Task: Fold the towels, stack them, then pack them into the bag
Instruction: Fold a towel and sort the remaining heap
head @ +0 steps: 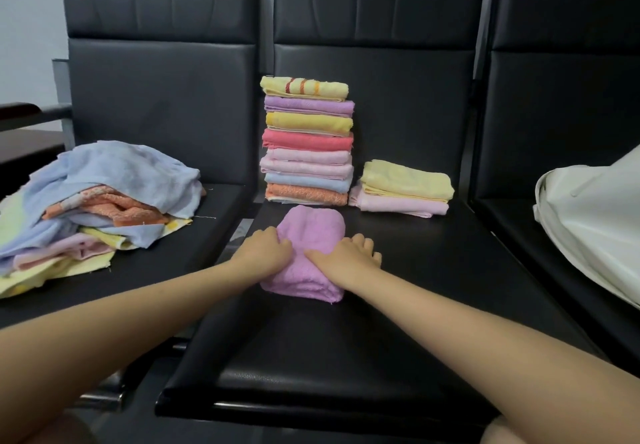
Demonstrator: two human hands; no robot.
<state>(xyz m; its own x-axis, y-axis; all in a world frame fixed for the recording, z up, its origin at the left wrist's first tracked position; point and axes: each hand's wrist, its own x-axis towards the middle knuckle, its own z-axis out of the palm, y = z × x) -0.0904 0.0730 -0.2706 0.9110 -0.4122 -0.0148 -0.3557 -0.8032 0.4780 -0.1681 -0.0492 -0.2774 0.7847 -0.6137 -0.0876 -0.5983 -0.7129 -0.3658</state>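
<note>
A folded purple towel [310, 253] lay on the middle black seat, thick and slightly rumpled. Behind it stood a tall stack of folded towels [307, 142] in yellow, purple, pink, blue and orange. Just right of that sat a short stack [403, 189], yellow on pink. A loose heap of unfolded towels [93, 208] covered the left seat. A white bag [595, 221] rested on the right seat.

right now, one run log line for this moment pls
step: folding | left hand: on purple towel | right hand: on same towel | tall stack: behind | bag: nothing packed yet
</note>
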